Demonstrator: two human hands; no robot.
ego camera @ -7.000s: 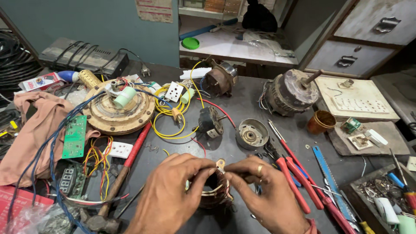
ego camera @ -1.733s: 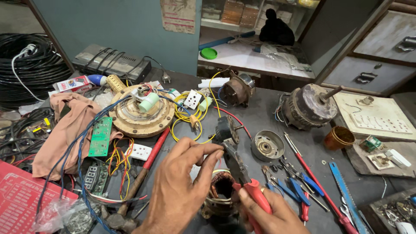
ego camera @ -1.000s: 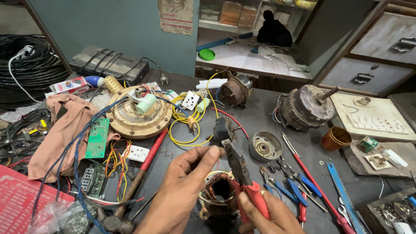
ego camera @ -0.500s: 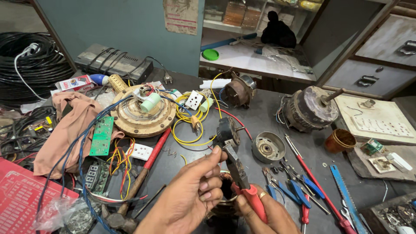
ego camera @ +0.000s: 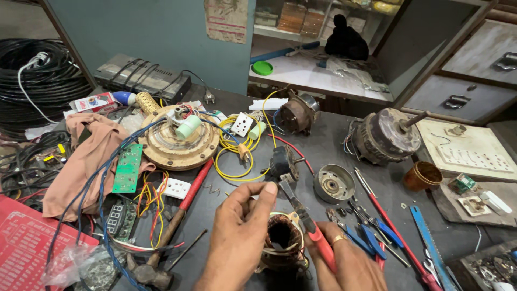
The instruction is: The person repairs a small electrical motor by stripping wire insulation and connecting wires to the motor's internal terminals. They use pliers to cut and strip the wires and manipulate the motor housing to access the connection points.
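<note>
Soft, even daylight filled the scene, brightest on the white shelf (ego camera: 318, 73) at the back, which nearly washed out. The dark bench (ego camera: 323, 156) took a dull sheen, and shadows under the parts were faint and short. The metal cap (ego camera: 334, 184) glinted mildly. Focus was sharp at centre; the hands (ego camera: 242, 237) at the bottom edge looked slightly soft. The wide lens bent the cabinet (ego camera: 474, 70) lines and stretched the corners.

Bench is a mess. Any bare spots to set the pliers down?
Bare dark top between the metal cap and large motor, and between the hammer and left hand. Crowded: the wire tangle left, hand tools right.
</note>
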